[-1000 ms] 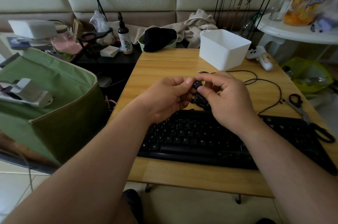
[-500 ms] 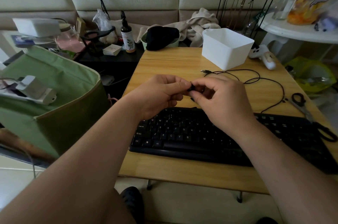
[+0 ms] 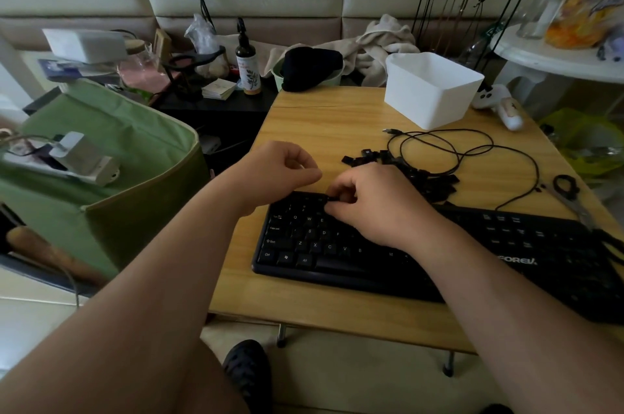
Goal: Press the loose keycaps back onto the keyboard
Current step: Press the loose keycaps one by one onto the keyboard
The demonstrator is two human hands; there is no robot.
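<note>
A black keyboard [image 3: 337, 255] lies across the wooden table [image 3: 331, 120]. Behind it sits a pile of loose black keycaps [image 3: 429, 182], partly hidden by my right hand. My right hand [image 3: 368, 204] rests on the keyboard's top rows with thumb and forefinger pinched on a small black keycap [image 3: 332, 199] at the upper key row. My left hand [image 3: 277, 174] hovers just left of it, above the keyboard's far left corner, fingers loosely curled with nothing visible in them.
A white plastic bin [image 3: 432, 89] stands at the back of the table. A black cable [image 3: 449, 150] loops around the keycaps. Scissors [image 3: 574, 197] lie at the right edge. A green fabric bag [image 3: 111, 157] stands to the left of the table.
Both hands were together above the table pinching a keycap. The right hand has come down onto the keyboard's top rows with it; the left hand has let go and drawn left.
</note>
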